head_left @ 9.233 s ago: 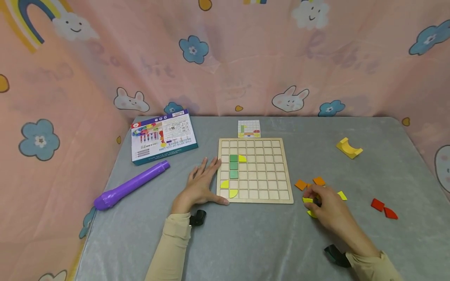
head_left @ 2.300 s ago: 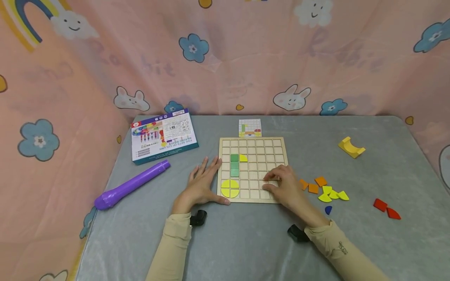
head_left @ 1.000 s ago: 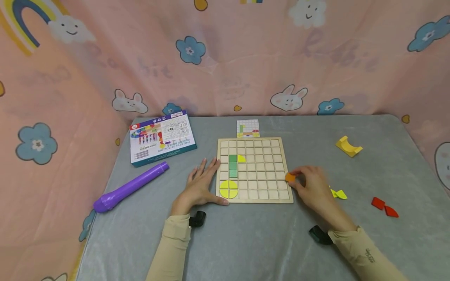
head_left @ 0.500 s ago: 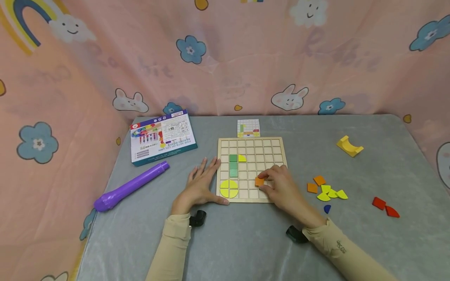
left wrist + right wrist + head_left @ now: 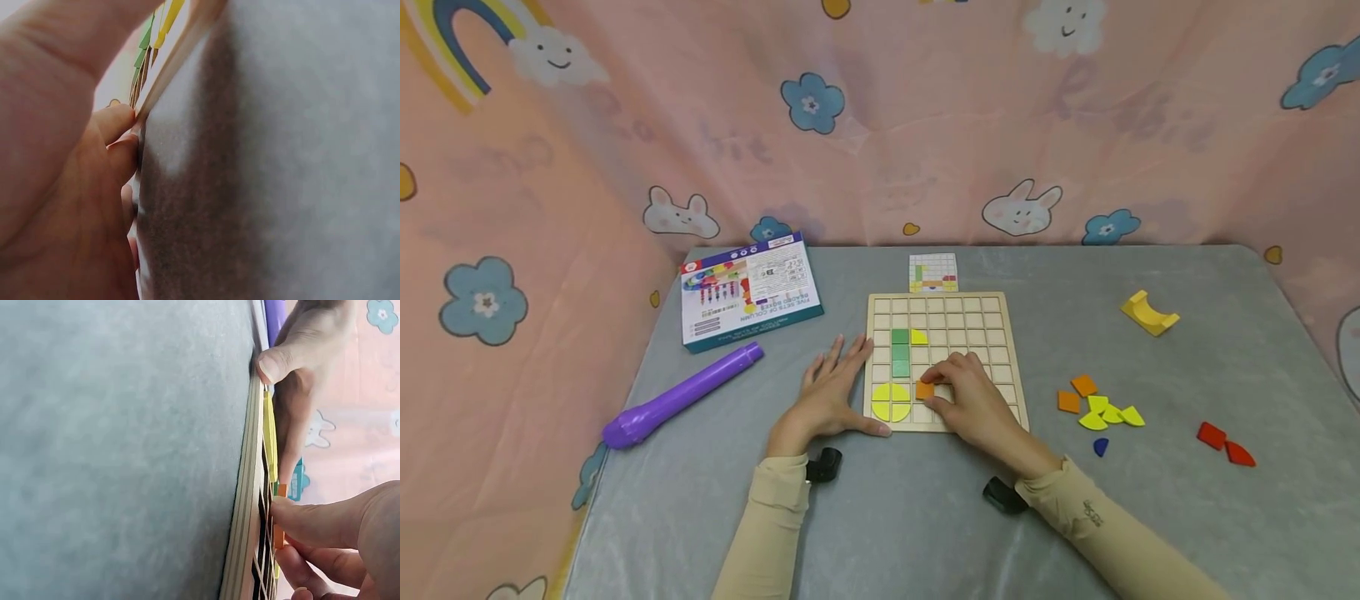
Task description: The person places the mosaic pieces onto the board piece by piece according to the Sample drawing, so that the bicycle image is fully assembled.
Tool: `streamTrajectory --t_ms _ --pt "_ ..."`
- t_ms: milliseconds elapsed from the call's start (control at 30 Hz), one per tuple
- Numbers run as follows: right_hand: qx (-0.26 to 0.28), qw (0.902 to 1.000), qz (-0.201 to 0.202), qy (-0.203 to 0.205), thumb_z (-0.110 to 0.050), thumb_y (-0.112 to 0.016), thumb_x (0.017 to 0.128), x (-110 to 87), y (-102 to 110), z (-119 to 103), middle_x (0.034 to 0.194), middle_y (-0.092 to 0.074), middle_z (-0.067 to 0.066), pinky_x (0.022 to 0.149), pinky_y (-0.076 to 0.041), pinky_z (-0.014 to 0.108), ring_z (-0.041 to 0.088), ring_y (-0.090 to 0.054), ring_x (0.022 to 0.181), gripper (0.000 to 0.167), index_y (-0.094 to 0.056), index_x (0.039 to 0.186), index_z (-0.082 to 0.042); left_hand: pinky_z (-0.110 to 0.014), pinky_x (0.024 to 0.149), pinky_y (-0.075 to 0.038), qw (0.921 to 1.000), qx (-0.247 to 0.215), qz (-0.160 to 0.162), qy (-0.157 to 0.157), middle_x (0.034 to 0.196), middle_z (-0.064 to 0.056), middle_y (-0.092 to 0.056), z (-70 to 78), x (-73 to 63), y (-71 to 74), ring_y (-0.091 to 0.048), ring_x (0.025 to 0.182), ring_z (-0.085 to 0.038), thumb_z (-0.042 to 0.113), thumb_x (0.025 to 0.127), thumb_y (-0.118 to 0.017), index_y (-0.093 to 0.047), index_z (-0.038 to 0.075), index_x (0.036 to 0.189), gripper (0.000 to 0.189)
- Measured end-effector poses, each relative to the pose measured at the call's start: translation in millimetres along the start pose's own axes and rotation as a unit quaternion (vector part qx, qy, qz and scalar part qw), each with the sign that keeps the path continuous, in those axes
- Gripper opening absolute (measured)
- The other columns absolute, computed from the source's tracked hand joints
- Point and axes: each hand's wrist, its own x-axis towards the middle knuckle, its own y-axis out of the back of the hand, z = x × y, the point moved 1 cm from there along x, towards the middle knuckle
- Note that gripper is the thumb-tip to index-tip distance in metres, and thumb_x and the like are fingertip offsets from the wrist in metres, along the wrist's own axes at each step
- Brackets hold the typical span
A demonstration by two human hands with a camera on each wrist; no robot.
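My left hand (image 5: 827, 396) lies with spread fingers and thumb against the left edge of the wooden grid board (image 5: 955, 297). My right hand (image 5: 973, 404) pinches an orange square tile (image 5: 924, 390) between thumb and fingers, over the board's lower part. The right wrist view shows this orange tile (image 5: 279, 536) standing proud of the grid. To its left, yellow quarter-circle tiles (image 5: 891, 402) form a full circle in the corner. Green square tiles (image 5: 900, 352) make a column above, with one yellow quarter-circle tile (image 5: 918, 337) beside its top.
Right of the board lie two orange squares (image 5: 1069, 402), several yellow pieces (image 5: 1093, 421), a blue piece (image 5: 1101, 447) and two red pieces (image 5: 1211, 437). A pattern card (image 5: 933, 272) stands behind the board. A yellow curved block (image 5: 1150, 315), a box (image 5: 751, 292) and a purple stick (image 5: 681, 398) lie around.
Two yellow quarter-circles have joined the corner circle since the oldest frame. My right hand then took an orange tile from the pile and carried it left over the board. My left hand stayed put.
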Motion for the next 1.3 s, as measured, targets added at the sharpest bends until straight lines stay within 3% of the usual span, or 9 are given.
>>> streamTrajectory --t_ms 200,433,700,1033,1300 --pt "-0.009 0.9999 0.004 0.012 -0.002 -0.084 0.087 0.7 -2 -1 0.104 -0.067 0.007 0.083 -0.050 0.039 0.023 -0.051 0.096 0.021 -0.079 0.107 -0.007 -0.055 0.134 0.004 0.9999 0.008 0.006 -0.008 0.181 0.005 -0.003 4.2 -2.9 2.7 0.011 0.167 -0.023 0.050 0.071 -0.098 -0.015 0.023 0.173 0.135" --pt "-0.005 0.9998 0.001 0.018 -0.004 -0.085 0.087 0.0 -2 -2 0.110 -0.069 0.008 0.085 -0.051 0.040 0.024 -0.053 0.100 0.022 -0.079 0.107 -0.008 -0.054 0.134 0.005 0.9999 0.007 0.010 -0.009 0.181 0.006 -0.002 -0.7 -0.2 -0.3 0.011 0.167 -0.022 0.051 0.070 -0.098 -0.013 0.024 0.173 0.136" --pt "0.014 0.9995 0.027 0.006 0.001 -0.083 0.085 -7.7 10 5 0.103 -0.072 0.004 0.083 -0.048 0.039 0.023 -0.054 0.096 0.020 -0.079 0.102 -0.010 -0.052 0.133 0.007 1.0000 0.006 0.001 -0.006 0.180 0.012 0.002 -3.8 2.0 -2.0 0.015 0.166 -0.017 0.054 0.070 -0.097 -0.009 0.027 0.173 0.138" --pt "0.015 0.9979 0.062 -0.007 0.000 -0.081 0.089 -41.1 45 39 0.100 -0.069 0.008 0.074 -0.040 0.032 0.019 -0.049 0.087 0.012 -0.078 0.097 -0.008 -0.050 0.133 0.009 1.0000 0.004 -0.002 -0.007 0.179 0.013 0.004 -4.0 2.1 -2.1 0.017 0.166 -0.016 0.052 0.069 -0.099 -0.008 0.029 0.173 0.140" --pt "-0.046 0.9916 0.119 -0.024 0.002 -0.089 0.080 -66.0 81 78 0.105 -0.075 0.017 0.085 -0.042 0.040 0.037 -0.062 0.101 0.023 -0.078 0.098 -0.005 -0.051 0.133 0.008 1.0000 0.003 -0.003 -0.004 0.179 0.013 0.004 -3.9 1.1 -2.1 0.016 0.166 -0.016 0.052 0.070 -0.098 -0.008 0.029 0.173 0.138"
